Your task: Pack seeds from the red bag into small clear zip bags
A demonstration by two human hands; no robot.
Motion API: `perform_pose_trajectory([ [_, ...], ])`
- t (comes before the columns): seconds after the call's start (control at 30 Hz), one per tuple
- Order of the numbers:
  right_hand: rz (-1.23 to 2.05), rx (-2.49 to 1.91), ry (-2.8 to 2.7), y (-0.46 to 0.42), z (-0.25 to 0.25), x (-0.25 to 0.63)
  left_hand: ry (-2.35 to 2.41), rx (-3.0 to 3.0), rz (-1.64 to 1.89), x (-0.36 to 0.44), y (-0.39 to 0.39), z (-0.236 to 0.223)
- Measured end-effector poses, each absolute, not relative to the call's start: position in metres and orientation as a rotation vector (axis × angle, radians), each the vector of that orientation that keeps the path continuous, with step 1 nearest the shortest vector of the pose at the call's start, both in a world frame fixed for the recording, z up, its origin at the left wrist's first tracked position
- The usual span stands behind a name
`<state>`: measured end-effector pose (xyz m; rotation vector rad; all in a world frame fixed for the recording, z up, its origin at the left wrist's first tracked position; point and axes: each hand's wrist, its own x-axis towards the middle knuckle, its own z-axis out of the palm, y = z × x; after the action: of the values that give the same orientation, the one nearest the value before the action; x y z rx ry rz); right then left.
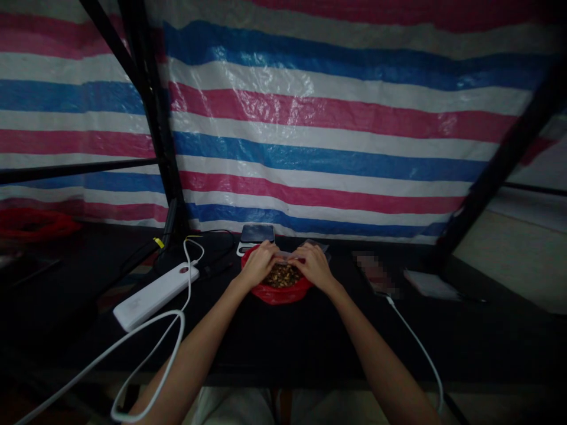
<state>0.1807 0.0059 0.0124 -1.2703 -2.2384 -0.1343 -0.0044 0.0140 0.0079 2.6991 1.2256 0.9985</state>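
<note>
Lying inside the plastic bag (279, 293), loose granules (282, 275); sitting behind it, a scale (257, 234); lying left of it, a power bank (155, 296).

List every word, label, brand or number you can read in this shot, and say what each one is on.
No text can be read.
White power bank: a small red mark near one end, too small to read.
Pixelated patch right of the hands: blurred, nothing readable.
</note>
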Motion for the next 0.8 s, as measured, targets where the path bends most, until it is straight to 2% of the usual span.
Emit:
perform_pose_trajectory([
  [0.33, -0.219, -1.295, -2.229, 0.001, 0.011, 0.178, 1.143, 2.654, 1.029, -0.002, 0.012, 0.008],
  [0.8, -0.109, -1.210, -2.214, -0.003, 0.013, 0.176, 1.238, 2.795, 1.030, -0.003, 0.005, 0.016],
])
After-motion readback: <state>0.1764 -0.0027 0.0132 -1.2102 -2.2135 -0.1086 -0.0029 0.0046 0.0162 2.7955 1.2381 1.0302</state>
